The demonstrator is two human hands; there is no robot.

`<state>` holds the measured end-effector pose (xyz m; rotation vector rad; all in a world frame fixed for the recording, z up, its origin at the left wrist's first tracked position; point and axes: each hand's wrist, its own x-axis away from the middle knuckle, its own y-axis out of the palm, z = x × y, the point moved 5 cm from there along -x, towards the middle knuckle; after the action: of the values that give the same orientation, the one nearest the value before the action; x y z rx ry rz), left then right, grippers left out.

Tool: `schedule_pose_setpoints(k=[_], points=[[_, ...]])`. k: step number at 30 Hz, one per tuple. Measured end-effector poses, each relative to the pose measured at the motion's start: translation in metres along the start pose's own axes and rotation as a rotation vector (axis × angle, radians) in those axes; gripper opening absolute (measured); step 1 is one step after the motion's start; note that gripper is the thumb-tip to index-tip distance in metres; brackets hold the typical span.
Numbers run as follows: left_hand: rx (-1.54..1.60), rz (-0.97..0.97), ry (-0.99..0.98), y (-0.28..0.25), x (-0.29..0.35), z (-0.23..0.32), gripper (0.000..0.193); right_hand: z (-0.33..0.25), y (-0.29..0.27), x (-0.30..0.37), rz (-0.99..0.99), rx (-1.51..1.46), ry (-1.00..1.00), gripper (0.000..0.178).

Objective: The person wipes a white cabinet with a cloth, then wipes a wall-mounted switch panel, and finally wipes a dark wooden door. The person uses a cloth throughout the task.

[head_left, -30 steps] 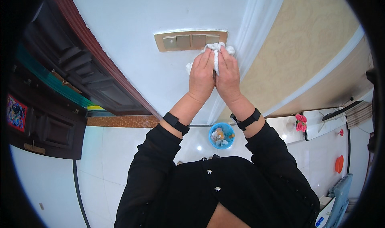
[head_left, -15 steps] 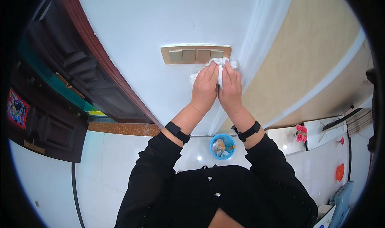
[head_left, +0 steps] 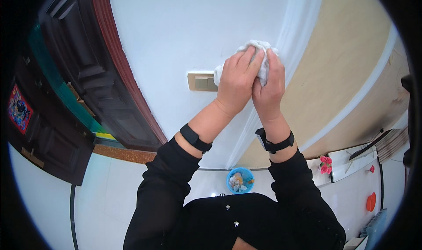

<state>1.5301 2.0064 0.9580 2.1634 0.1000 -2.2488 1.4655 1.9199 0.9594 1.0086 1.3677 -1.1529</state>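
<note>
A bunched white cloth point(head_left: 256, 44) is pressed to the white wall by both my hands, over the right part of a gold-framed switch panel point(head_left: 202, 81). Only the panel's left end shows; hands and cloth hide the rest. My left hand point(head_left: 238, 79) lies over the cloth's left side, fingers bent up across it. Close beside it, my right hand point(head_left: 271, 83) grips the cloth's right side. The two hands touch near the thumbs. Each wrist wears a black band.
A dark door with a red-brown frame point(head_left: 127, 83) stands on the left. White moulding point(head_left: 295, 39) and a beige panel point(head_left: 338, 56) run along the right. Below on the floor is a blue bin point(head_left: 230, 179) with rubbish in it. Pink flowers point(head_left: 325, 165) and an orange basin point(head_left: 371, 201) lie farther right.
Both hands and the cloth have moved up and right from the panel's lower right corner, now covering its right part. The view has shifted too, so the panel appears lower.
</note>
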Motion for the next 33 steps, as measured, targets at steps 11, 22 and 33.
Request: schedule_pose_setpoints(k=[11, 22, 33], points=[[-0.138, -0.073, -0.070, -0.023, 0.006, -0.050, 0.043, -0.023, 0.057, -0.002, -0.059, 0.119, 0.047, 0.052], [0.055, -0.195, -0.193, -0.047, 0.082, 0.003, 0.041, -0.050, 0.002, 0.077, -0.193, -0.038, 0.116, 0.051], [0.113, -0.306, -0.435, -0.009, 0.136, 0.003, 0.043, -0.007, 0.004, 0.105, -0.552, -0.076, 0.211, 0.043]])
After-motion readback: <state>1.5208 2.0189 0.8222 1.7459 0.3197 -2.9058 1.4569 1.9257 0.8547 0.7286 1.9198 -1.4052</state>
